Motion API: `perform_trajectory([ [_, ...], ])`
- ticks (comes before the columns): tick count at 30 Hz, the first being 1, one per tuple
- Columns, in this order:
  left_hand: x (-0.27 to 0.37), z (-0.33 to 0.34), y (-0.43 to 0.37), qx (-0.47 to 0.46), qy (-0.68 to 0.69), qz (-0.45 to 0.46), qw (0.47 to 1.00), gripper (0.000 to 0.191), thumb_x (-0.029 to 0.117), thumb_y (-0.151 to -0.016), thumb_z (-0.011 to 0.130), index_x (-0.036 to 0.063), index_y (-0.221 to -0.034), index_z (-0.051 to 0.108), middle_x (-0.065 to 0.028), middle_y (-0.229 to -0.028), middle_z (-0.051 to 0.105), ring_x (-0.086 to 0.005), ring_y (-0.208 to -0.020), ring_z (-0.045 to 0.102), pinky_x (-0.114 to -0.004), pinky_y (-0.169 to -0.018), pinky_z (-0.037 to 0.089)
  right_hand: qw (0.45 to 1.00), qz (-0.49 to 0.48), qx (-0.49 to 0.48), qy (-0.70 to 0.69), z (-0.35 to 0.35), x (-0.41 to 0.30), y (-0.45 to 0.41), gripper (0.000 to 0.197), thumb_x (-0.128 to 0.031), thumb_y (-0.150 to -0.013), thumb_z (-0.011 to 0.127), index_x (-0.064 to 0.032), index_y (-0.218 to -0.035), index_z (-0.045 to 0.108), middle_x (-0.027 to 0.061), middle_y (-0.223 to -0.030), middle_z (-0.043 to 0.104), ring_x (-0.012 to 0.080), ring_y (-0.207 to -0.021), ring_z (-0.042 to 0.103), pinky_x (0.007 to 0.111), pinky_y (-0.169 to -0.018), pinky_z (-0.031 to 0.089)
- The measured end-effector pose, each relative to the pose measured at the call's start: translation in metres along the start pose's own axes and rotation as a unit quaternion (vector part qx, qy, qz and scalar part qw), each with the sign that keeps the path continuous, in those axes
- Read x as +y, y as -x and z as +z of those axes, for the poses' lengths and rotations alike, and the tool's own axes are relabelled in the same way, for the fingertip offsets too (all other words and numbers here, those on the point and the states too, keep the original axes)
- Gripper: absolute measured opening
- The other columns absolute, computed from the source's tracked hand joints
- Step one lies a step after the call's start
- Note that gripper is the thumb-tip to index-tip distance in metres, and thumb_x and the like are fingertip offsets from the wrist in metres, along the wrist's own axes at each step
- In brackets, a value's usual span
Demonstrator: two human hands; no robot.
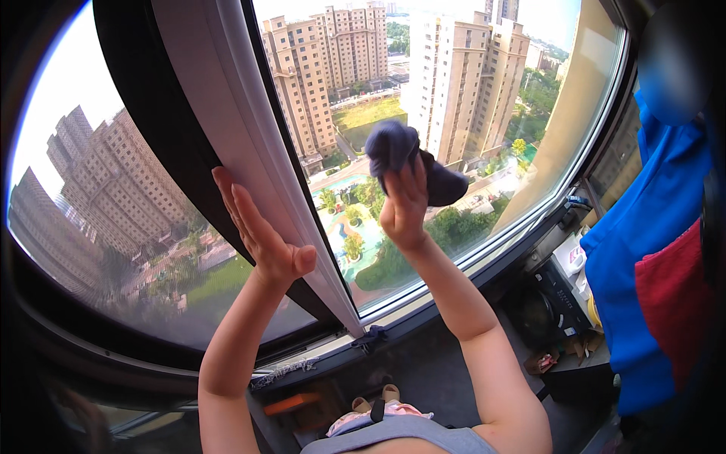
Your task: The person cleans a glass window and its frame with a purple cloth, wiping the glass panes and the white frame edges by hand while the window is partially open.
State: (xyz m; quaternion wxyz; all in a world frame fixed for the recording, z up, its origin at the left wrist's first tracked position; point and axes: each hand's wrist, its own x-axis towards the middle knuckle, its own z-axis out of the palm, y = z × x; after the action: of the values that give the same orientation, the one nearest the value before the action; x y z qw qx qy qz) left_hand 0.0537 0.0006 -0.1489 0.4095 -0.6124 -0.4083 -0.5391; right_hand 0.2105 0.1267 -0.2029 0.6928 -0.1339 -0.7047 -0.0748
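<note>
My right hand (405,207) holds a bunched dark blue cloth (392,148) up against the window glass (363,113). Part of the cloth hangs out to the right of my fingers. To the left, my left hand (271,244) rests along the white window frame (227,125), its fingers stretched upward and its thumb out to the side. Nothing is in that hand. Tall apartment buildings and greenery show through the glass, far below and beyond.
A screened window section (113,227) lies left of the frame. Along the bottom runs the sill (408,312), with a dark rag (371,336) on it. Blue and red clothing (635,255) hangs at the right, near a black box (558,301). An orange object (292,403) sits low by my feet.
</note>
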Motion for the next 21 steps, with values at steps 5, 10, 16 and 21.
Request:
perform_trajectory([
  [5,0.003,0.000,-0.002,-0.023,-0.010,0.009,1.000,0.093,0.069,-0.085,0.027,-0.0001,-0.143,0.008,-0.0222,-0.149,0.008,-0.0334,-0.139,0.010,-0.045,-0.110,0.011,0.974,-0.031,-0.224,-0.001,-0.026,0.003,0.172,0.035,0.001,-0.073,0.055,-0.0151,-0.101,0.068,0.0027,-0.116,0.060,0.0298,-0.120,0.046,0.046,-0.107,0.029],
  [10,0.001,-0.002,-0.002,-0.009,-0.013,0.004,1.000,0.092,0.069,-0.083,0.030,0.0017,-0.143,0.012,-0.0261,-0.147,0.010,-0.0389,-0.137,0.012,-0.050,-0.109,0.014,0.992,0.033,-0.093,0.079,-0.030,-0.004,0.017,0.031,0.004,-0.075,0.052,-0.0030,-0.102,0.065,0.0138,-0.121,0.056,0.0373,-0.118,0.046,0.046,-0.102,0.033],
  [16,0.005,0.000,-0.003,-0.020,-0.034,0.003,0.999,0.090,0.066,-0.084,0.033,0.0021,-0.143,0.012,-0.0269,-0.146,0.011,-0.0402,-0.137,0.012,-0.052,-0.108,0.016,0.975,0.048,-0.172,0.132,-0.029,-0.046,0.108,0.034,-0.002,-0.071,0.059,-0.0096,-0.103,0.068,0.0032,-0.119,0.058,0.0275,-0.114,0.047,0.038,-0.095,0.039],
  [21,0.003,-0.001,-0.002,-0.019,-0.042,0.014,0.999,0.089,0.065,-0.084,0.035,0.0018,-0.143,0.012,-0.0274,-0.146,0.012,-0.0412,-0.136,0.015,-0.052,-0.108,0.017,0.982,0.063,-0.098,0.151,-0.025,-0.035,0.030,0.028,-0.001,-0.072,0.056,-0.0046,-0.097,0.067,0.0071,-0.119,0.057,0.0284,-0.106,0.048,0.037,-0.089,0.038],
])
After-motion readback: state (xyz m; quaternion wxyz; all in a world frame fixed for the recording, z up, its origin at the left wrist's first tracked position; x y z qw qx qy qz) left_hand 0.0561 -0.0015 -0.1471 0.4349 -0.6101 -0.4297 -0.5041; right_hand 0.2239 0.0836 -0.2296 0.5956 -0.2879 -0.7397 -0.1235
